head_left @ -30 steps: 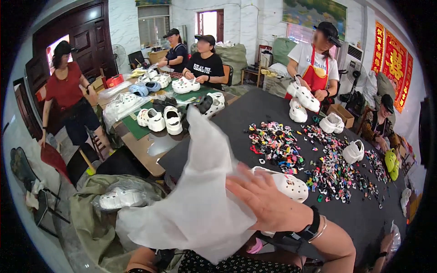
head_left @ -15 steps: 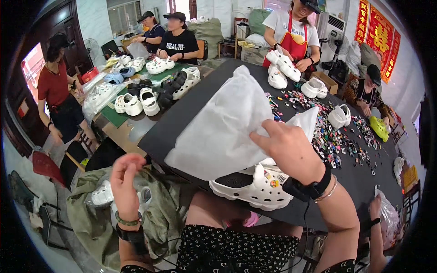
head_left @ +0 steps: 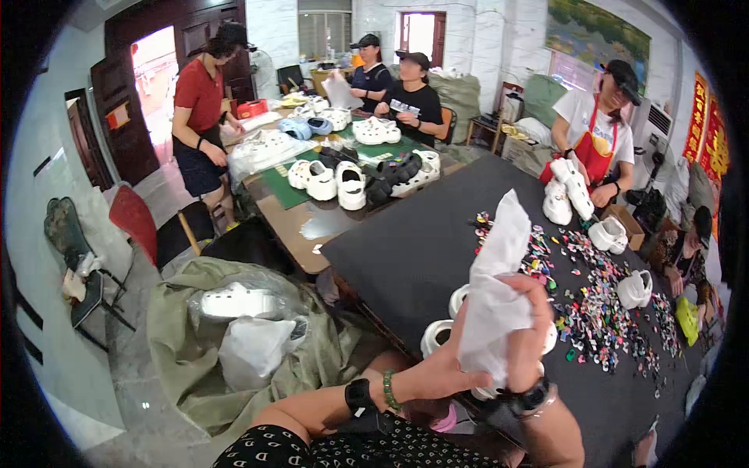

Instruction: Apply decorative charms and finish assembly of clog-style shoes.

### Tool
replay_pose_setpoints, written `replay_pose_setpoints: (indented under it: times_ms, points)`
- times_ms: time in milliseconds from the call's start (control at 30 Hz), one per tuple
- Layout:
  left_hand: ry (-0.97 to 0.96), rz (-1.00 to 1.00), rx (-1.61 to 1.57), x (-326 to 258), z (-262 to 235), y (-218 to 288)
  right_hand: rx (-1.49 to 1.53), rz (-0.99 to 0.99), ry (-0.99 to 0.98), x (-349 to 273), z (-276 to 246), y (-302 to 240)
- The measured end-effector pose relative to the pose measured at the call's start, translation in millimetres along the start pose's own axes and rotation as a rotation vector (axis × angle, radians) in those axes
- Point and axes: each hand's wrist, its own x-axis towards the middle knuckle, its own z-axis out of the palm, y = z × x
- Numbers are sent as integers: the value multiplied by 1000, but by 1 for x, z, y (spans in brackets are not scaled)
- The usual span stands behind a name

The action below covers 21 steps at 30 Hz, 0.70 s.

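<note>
Both my hands squeeze a crumpled sheet of white paper [head_left: 498,290] that stands up in a tall bunch over the near edge of the black table [head_left: 406,249]. My right hand [head_left: 535,327] wraps it from the right and my left hand [head_left: 438,373] grips its lower left side. Under the paper lie white clogs [head_left: 437,335], mostly hidden by the paper and my hands, so I cannot tell whether the paper goes into one. A black watch and a green bead bracelet [head_left: 388,390] sit on my left wrist.
Several small colourful charms [head_left: 593,312] are strewn over the table's right half, with loose white clogs [head_left: 636,288]. A person in a red apron [head_left: 593,148] holds white clogs. More people sit at a far table [head_left: 312,218] with clogs. An olive sack [head_left: 234,351] holds bagged clogs on my left.
The paper was spread wide under my right hand; now it is bunched into a narrow upright wad. My left hand has come up from my lap and gripped it.
</note>
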Motion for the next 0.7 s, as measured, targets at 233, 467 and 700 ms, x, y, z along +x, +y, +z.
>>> replay_pose_setpoints:
  times_ms: [233,467,700]
  points:
    - [-56,-373,-189,7,-13,21,-211,-114,-109,-9,11,10]
    - [149,-311,-147,6,-42,25,76,233,-577,13,-51,-32]
    - [3,-345,-158,-1,-48,51,170,165,6,9,-81,17]
